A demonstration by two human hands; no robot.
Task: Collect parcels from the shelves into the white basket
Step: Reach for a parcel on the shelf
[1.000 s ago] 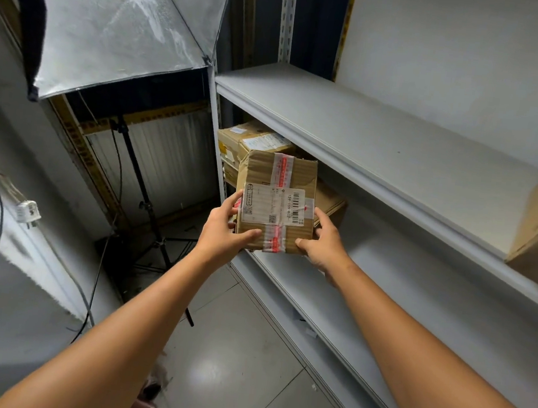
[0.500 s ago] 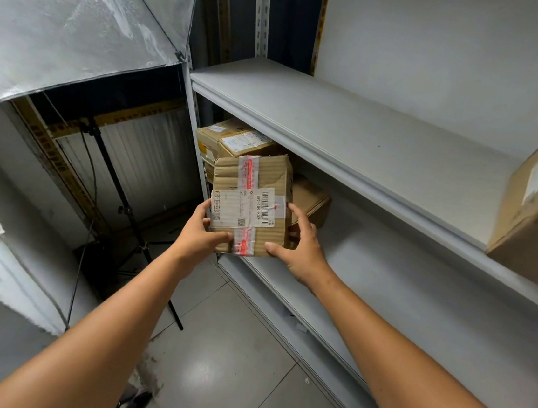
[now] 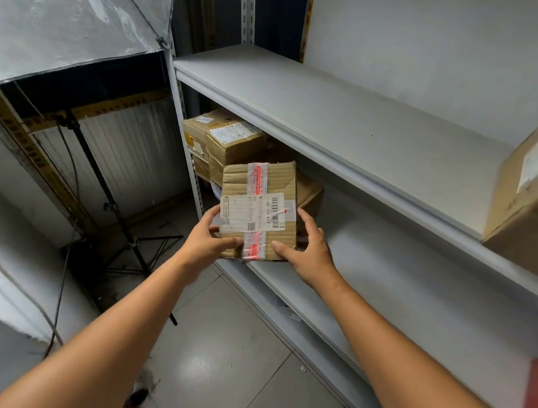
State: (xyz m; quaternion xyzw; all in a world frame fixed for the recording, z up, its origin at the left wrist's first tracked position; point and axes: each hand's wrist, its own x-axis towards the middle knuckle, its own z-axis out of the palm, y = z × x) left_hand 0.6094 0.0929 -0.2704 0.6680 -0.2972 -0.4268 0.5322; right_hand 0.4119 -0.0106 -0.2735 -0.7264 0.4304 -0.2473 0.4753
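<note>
Fingers [image 3: 210,215] of the left hand [image 3: 201,246] curl round the left edge of the parcel [image 3: 260,209], with the thumb laid across its near left corner; the grip is firm. Far left of the parcel and above it hangs a silver reflector panel [image 3: 65,9], and a black light stand [image 3: 106,193] stands on the floor left of the parcel. The parcel itself is a brown carton with a white barcode label and red-printed tape, its labelled face tilted toward the camera, held over the front edge of the lower shelf [image 3: 385,282]; contact with that shelf cannot be determined. The right hand [image 3: 310,258] holds the parcel's right edge, fingers spread along the side and thumb pressed on the near right corner. Behind the parcel, stacked cartons [image 3: 231,143] sit at the back, with another brown box [image 3: 310,191] just right of it. Above the parcel runs the upper shelf [image 3: 336,118]; far right of the parcel a large carton [image 3: 533,198] stands on it.
</note>
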